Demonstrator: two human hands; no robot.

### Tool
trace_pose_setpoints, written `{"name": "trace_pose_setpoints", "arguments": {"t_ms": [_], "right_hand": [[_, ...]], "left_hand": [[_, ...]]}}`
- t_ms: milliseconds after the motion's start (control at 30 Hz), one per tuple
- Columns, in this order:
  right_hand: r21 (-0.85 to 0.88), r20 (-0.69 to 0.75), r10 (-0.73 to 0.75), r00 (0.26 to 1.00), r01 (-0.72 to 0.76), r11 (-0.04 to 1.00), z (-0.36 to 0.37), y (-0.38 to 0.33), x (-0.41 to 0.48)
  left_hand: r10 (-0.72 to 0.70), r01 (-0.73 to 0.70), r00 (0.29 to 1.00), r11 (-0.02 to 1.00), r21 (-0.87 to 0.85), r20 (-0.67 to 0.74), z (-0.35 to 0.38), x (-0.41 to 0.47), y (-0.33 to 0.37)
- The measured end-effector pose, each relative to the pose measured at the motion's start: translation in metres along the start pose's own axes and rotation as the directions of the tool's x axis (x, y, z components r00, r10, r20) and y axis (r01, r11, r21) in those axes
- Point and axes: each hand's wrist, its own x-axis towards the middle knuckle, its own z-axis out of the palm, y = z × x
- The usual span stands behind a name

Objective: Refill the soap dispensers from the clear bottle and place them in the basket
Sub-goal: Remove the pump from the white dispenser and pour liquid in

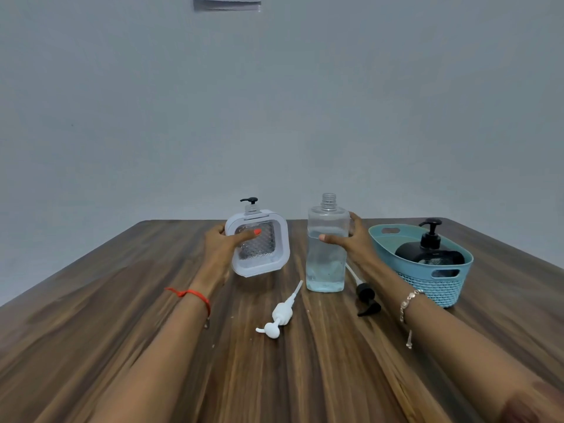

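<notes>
Left hand [221, 248] fingers clasp the white dispenser [259, 242]; right hand [355, 239] fingers wrap the clear bottle [326, 254].

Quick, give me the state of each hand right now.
Left hand: closed around the white dispenser, tilted off the table.
Right hand: closed around the clear bottle, upright on the table.

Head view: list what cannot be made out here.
- Black dispenser: its lower body is hidden by the basket wall.
- White dispenser: its left side is covered by the left hand; its fill level is unclear behind the textured window.
- Black pump: its tube runs behind the right hand.
- Clear bottle: its far side is hidden.
</notes>
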Motion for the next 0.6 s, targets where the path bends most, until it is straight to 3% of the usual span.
{"name": "trace_pose_setpoints", "arguments": {"t_ms": [100, 200, 400, 600], "right_hand": [[0.049, 0.065, 0.032, 0.997, -0.035, 0.998, 0.000, 0.006, 0.008], [-0.027, 0.086, -0.041, 0.995, 0.044, 0.999, 0.006, 0.006, 0.006], [-0.103, -0.102, -0.087, 0.991, 0.077, 0.992, 0.015, 0.005, -0.003], [-0.280, -0.126, -0.216, 0.968, 0.174, 0.944, 0.022, -0.019, -0.009]], "left_hand": [[0.012, -0.013, 1.000, 1.000, 0.015, 0.020, 0.001, 0.002, -0.001], [0.035, -0.039, 0.998, 0.996, 0.075, 0.055, 0.002, 0.003, -0.003], [0.082, -0.089, 0.996, 0.972, 0.216, 0.043, 0.007, 0.002, -0.002], [0.177, -0.145, 0.983, 0.903, 0.404, -0.043, 0.017, -0.002, 0.004]]}}
